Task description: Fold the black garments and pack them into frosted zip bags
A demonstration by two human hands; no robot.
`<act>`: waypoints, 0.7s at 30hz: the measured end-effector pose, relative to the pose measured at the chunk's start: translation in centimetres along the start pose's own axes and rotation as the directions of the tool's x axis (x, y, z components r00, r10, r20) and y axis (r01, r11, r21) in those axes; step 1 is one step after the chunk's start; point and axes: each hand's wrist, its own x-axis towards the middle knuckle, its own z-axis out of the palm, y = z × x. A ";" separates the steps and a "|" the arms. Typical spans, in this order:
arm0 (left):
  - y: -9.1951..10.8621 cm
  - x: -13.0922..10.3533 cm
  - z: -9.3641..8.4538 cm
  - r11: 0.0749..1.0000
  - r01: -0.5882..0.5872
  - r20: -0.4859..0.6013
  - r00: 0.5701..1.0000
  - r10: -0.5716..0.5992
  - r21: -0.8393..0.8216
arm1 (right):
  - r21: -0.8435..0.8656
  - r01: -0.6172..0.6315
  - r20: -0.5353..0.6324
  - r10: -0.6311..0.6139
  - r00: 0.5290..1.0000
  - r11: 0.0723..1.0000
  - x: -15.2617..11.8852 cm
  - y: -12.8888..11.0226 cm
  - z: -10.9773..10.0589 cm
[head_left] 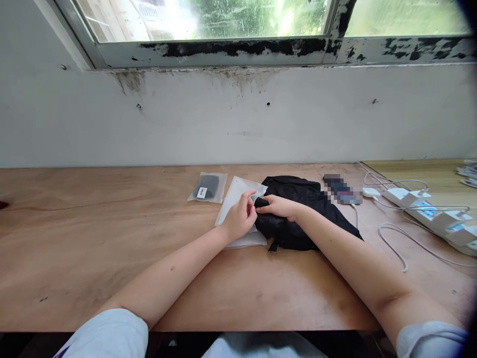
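Note:
My left hand point(241, 217) is closed, thumb and finger pinching the edge of a frosted white plastic bag point(234, 195) at its mouth. My right hand point(280, 207) grips a small dark item point(261, 202) at the bag's opening; part of it seems to lie inside, and its kind cannot be made out. Another pale plastic sheet or bag point(248, 241) shows under my left hand. Beneath my right hand and forearm a heap of black fabric point(294, 186) lies on the table, partly covered by the arm.
A sealed clear pouch point(207, 188) holding something dark with a white label lies left of the bag. To the right are a blurred-out phone point(341, 189), a white charger point(370, 192), loose white cables point(395, 241) and a power strip point(434, 214) on the wooden table point(93, 238).

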 end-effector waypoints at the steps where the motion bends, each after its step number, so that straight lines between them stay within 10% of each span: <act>1: 0.4 -0.1 0.0 1.000 -0.012 0.024 1.000 0.012 0.023 | 0.012 0.004 -0.038 -0.004 0.999 1.000 0.2 0.2 0.4; 7: 2.2 0.0 0.0 0.973 0.070 0.077 0.993 -0.089 0.220 | 0.232 0.027 -0.291 0.042 0.956 0.972 1.6 1.5 1.9; 12: 1.3 0.3 0.0 0.897 0.191 0.048 0.972 -0.229 0.399 | 0.611 -0.121 -0.059 0.198 0.978 0.782 0.9 0.6 2.2; 16: 0.8 0.2 -0.3 0.861 0.131 0.081 0.977 -0.195 0.491 | 0.604 -0.161 0.118 0.112 0.987 0.781 -0.1 0.1 2.6; 21: 1.6 0.0 0.0 0.828 0.058 0.192 0.961 -0.197 0.557 | 0.558 -0.077 -0.041 0.120 0.992 0.827 0.5 0.2 3.4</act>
